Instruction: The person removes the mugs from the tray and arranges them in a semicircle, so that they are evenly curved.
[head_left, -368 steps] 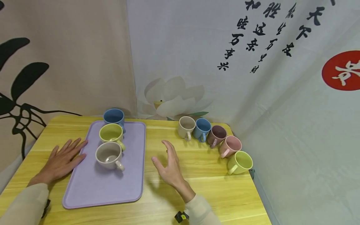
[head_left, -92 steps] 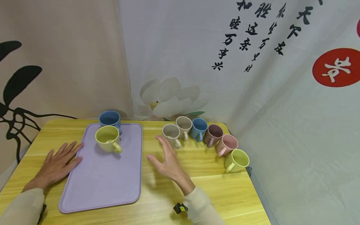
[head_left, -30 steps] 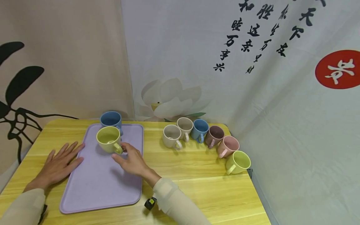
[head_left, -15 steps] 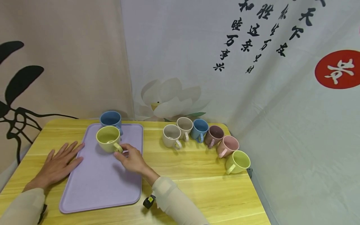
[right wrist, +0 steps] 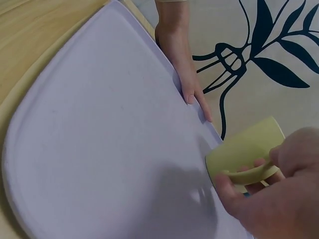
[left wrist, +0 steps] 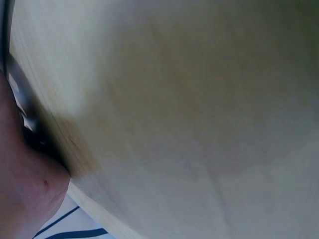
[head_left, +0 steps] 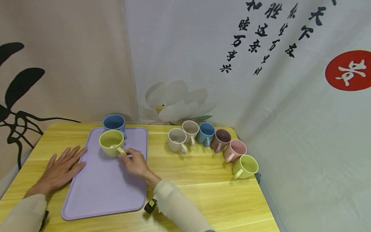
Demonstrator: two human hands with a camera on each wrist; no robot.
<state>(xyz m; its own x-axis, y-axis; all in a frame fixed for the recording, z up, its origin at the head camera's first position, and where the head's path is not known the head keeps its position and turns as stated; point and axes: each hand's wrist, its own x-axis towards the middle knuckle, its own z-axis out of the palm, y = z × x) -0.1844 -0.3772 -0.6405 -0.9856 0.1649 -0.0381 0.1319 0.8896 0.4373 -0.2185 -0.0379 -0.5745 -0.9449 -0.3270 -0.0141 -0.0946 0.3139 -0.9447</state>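
Observation:
A yellow-green mug [head_left: 111, 143] stands upright on the lilac tray [head_left: 107, 193], its handle turned toward me. My right hand [head_left: 135, 163] pinches that handle between thumb and fingers; the right wrist view shows the fingers curled at the handle of the mug [right wrist: 239, 152]. Just behind, a blue mug [head_left: 113, 120] stands at the tray's far edge, partly hidden by the yellow-green one. My left hand [head_left: 59, 169] lies flat with spread fingers on the table, fingertips at the tray's left rim. In the left wrist view only part of the hand shows against blurred wood.
On the right of the wooden table [head_left: 203, 199], a light grey mug [head_left: 176, 140] stands before a curved row: a beige mug [head_left: 190, 129], a blue one, a purple mug [head_left: 221, 140], a pink mug [head_left: 235, 150] and another yellow-green one. A cloth backdrop [head_left: 179, 48] rises behind.
The light grey mug has gone from the tray to the table near the row. My right hand has moved left to the yellow-green mug and closed on its handle; the left stays put.

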